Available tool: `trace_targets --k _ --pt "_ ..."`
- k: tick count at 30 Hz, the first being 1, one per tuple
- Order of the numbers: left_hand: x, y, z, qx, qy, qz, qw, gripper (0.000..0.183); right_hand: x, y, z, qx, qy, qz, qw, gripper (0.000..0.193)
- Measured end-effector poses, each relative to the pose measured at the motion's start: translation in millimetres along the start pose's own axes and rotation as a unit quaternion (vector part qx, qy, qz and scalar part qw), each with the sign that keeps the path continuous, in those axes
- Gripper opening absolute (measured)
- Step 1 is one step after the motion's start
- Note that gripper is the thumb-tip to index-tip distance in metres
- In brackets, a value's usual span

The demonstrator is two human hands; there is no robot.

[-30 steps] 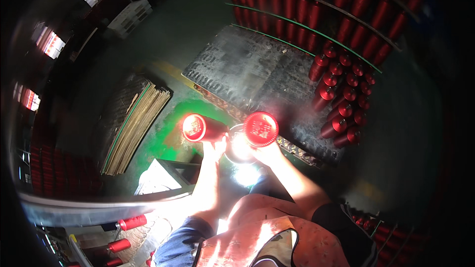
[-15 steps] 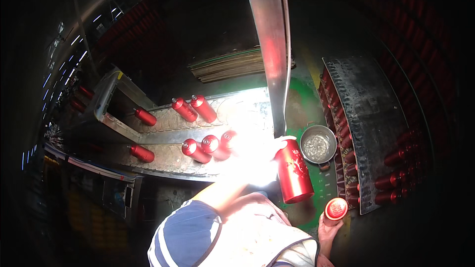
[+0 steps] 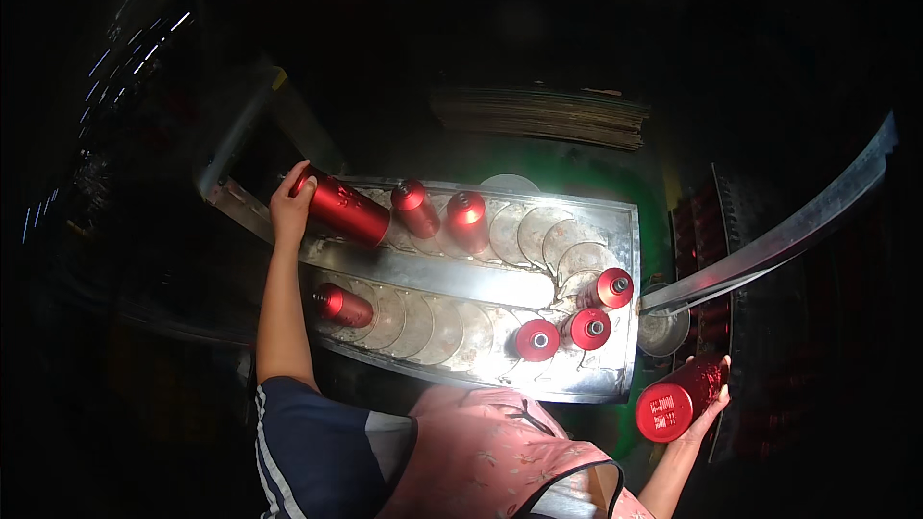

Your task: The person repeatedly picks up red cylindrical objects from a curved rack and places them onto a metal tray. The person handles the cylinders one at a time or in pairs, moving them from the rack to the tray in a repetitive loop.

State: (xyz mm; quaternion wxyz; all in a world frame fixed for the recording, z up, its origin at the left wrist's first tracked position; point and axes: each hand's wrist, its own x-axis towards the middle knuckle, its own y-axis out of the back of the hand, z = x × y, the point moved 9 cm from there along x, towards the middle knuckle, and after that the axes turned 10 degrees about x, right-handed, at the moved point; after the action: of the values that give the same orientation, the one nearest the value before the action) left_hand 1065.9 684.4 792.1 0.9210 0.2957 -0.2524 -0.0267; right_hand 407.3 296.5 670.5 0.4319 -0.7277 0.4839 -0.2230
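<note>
My left hand [image 3: 291, 207] is closed round the neck end of a red metallic bottle [image 3: 348, 212] with a raised pattern. That bottle leans over the far lane of a looping conveyor [image 3: 404, 269]; whether its base touches the plates I cannot tell. At the lower right, my right hand [image 3: 710, 411] grips another red bottle [image 3: 679, 400], tilted so that its round base faces me. Two red bottles [image 3: 415, 209] stand on the far lane, right of my left hand. Several more, among them one red bottle [image 3: 537, 339], stand round the right bend and near lane.
A curved metal bar [image 3: 784, 231] reaches over the conveyor's right end. A round metal pan [image 3: 663, 332] sits beside that end. Stacked flat sheets [image 3: 543, 115] lie beyond the conveyor. A metal frame [image 3: 240, 207] stands at its left end, and a rack [image 3: 702, 259] on the right.
My left hand has gone from beside the metal bar to the conveyor's far left. The right hand still holds a bottle, now tilted more sideways. The view has shifted, and the glare has lessened.
</note>
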Motion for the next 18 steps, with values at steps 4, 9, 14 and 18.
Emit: trace_targets --k 4,9,14,18 --pt "40.3 -69.9 -123.3 0.170 0.060 -0.051 0.982 0.044 51.1 -139.1 40.2 -0.223 0.071 -0.087 0.968 0.075" --pt "40.5 -127.1 -209.7 0.258 0.017 -0.027 0.966 0.049 110.0 -261.8 207.9 -0.567 0.191 -0.262 0.757 0.053" --pt "57.0 -115.0 -244.8 0.221 0.027 -0.048 0.974 0.045 139.6 -257.0 416.5 -0.664 0.183 -0.321 0.650 0.047" --pt "58.0 -44.9 -192.2 0.077 0.008 0.009 0.997 0.033 148.3 -248.1 497.1 -0.712 0.207 -0.312 0.595 0.044"
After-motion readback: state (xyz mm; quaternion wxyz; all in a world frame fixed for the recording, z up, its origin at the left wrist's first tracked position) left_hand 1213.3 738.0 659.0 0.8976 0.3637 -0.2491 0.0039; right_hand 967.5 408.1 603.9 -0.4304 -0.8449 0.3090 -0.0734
